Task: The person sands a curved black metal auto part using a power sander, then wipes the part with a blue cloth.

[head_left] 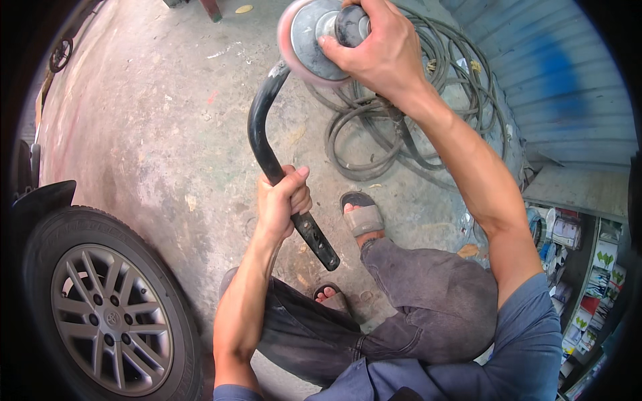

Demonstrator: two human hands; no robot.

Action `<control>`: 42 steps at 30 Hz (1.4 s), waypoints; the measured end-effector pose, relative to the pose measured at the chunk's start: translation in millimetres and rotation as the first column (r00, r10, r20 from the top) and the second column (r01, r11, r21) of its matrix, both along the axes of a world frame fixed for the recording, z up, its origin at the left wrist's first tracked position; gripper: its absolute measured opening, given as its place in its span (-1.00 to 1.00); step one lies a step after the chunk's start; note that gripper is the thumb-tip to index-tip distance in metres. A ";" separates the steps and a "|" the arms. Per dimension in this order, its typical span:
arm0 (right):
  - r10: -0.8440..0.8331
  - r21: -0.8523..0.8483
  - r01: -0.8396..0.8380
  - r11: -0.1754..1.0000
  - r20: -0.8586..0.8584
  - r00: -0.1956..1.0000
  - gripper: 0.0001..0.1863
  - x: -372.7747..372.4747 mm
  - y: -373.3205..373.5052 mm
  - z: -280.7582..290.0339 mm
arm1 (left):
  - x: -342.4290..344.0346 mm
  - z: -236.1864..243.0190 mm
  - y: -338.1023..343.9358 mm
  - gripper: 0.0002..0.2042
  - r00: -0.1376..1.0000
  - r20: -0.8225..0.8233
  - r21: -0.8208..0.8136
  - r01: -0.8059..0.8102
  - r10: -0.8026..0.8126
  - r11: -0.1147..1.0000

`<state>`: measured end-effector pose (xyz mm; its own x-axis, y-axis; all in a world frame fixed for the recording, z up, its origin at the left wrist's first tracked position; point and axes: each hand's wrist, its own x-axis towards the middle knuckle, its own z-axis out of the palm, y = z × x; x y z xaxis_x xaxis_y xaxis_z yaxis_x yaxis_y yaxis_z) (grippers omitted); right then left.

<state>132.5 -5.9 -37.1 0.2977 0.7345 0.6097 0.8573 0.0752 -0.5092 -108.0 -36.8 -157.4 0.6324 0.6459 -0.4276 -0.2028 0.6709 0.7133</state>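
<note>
My left hand (282, 206) is wrapped round a bent black metal tube (261, 137), below its curve. The tube's flattened lower end, with holes in it, sticks out beneath my fist toward my knees. At the top, my right hand (391, 53) grips a round grey disc sander (309, 37), thumb on its body and fingers over its dark head. The reddish rim of the sander's disc is smeared, as if spinning. That rim sits at the tube's far end, where the black gives way to a scuffed, paler tip. Whether disc and tip touch, I cannot tell.
A car wheel (112, 319) with a silver rim stands at the lower left. Loops of dark hose (354, 176) lie on the concrete floor (194, 127) under my right arm. A corrugated metal wall (568, 73) and a shelf of small packets (592, 284) line the right side.
</note>
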 end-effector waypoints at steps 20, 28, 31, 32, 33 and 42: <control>-0.149 0.029 0.146 0.989 0.179 0.973 -0.53 14.6 1.5 15.9 | -8.2 -0.7 -2.9 -0.57 0.934 0.343 -0.224 0.182 -0.097 0.957; -0.198 0.068 0.188 0.980 0.199 0.960 -0.51 14.8 -6.7 34.4 | -14.5 -7.7 -1.6 -0.61 0.799 0.601 -0.396 0.321 -0.021 0.861; -0.206 0.073 0.195 0.978 0.202 0.957 -0.52 9.8 -12.0 42.2 | -12.3 -3.0 -0.6 -0.57 0.796 0.605 -0.436 0.322 0.009 0.840; -0.205 0.073 0.194 0.978 0.201 0.958 -0.52 7.0 -13.9 44.8 | -13.1 -4.1 0.0 -0.57 0.797 0.604 -0.436 0.320 0.010 0.841; -0.171 0.100 0.152 0.983 0.228 0.958 -0.52 4.2 -16.2 47.4 | -14.3 -6.3 0.8 -0.60 0.770 0.638 -0.422 0.332 0.016 0.844; 0.368 -0.088 -0.400 0.912 -0.252 0.895 -0.52 6.0 -35.6 36.9 | -8.1 -7.0 6.1 -0.67 0.714 0.700 -0.370 0.330 0.027 0.868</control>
